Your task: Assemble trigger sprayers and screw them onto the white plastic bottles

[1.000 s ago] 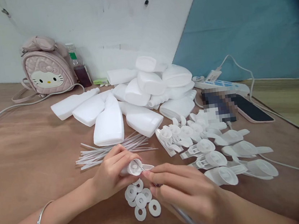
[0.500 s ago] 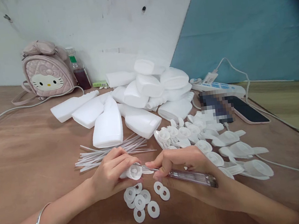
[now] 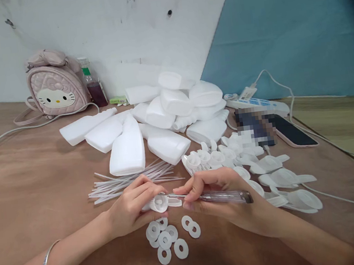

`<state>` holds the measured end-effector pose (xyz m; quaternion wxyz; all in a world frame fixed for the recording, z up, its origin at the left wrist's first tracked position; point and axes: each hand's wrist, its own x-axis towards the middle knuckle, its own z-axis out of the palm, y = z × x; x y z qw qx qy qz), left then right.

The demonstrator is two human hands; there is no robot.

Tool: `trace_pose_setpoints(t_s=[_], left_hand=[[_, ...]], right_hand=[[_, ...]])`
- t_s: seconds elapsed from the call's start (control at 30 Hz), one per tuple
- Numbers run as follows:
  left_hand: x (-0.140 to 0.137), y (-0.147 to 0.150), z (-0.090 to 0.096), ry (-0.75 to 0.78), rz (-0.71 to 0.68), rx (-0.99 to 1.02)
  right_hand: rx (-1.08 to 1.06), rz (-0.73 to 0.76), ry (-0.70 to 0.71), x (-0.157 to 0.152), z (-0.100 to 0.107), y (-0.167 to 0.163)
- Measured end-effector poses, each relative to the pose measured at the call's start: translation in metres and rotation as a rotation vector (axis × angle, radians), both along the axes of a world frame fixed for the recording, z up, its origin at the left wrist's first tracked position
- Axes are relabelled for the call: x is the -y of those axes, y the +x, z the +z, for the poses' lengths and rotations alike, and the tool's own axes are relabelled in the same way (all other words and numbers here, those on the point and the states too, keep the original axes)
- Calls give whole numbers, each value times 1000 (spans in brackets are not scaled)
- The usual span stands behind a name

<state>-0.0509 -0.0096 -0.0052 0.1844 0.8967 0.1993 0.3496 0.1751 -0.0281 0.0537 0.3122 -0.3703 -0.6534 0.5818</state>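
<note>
My left hand (image 3: 137,202) is closed around a white plastic trigger spray head (image 3: 160,203), its round opening facing up toward me. In my right hand (image 3: 217,185) is a screwdriver (image 3: 228,196) with a clear handle, pinched near the front of the grip. Its metal shaft points left, and the tip meets the upper edge of the spray head's round opening; exactly where it touches is hidden. Below my hands lie several white ring washers (image 3: 181,248), some overlapping. Thin white tubes (image 3: 107,191) rest in a bundle just beyond my left hand.
White bottles (image 3: 126,151) are heaped at the back middle. More white spray heads (image 3: 273,163) lie to the right. Behind them are a phone (image 3: 296,130), a power strip (image 3: 267,106) and cables. A pink bag (image 3: 57,87) and a bottle of dark liquid (image 3: 96,91) stand back left.
My right hand has tilted the screwdriver closer to level, with its handle end rising. The left hand still holds the spray head in nearly the same place.
</note>
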Motion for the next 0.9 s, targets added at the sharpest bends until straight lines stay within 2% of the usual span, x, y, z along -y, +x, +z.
trace_pose_setpoints(t_s=[0.17,0.23,0.3,0.43,0.57,0.7,0.77,0.8,0.9], left_hand=[[0,2,0,59,-83,1],[0,2,0,32,-56,18],[0,3,0,13,-6,35],[1,4,1,67,39,52],[2,3,0,77,62,34],[6,2,-5,55,92,19],[8,2,-6,68,81,18],[8,2,-6,85,71,22],[7,3,-3,133,40,21]], right_hand=[[46,-11,-2,0,5,-3],[74,-17,94,4,6,-3],[138,-12,274,9,8,-2],[247,20,603,16,5,-5],[287,-35,937,21,-5,-15],[503,-15,1339,36,-16,-25],[548,-19,1359,41,-19,-27],[518,-42,1309,42,-18,-26],[346,-82,997,36,-12,-21]])
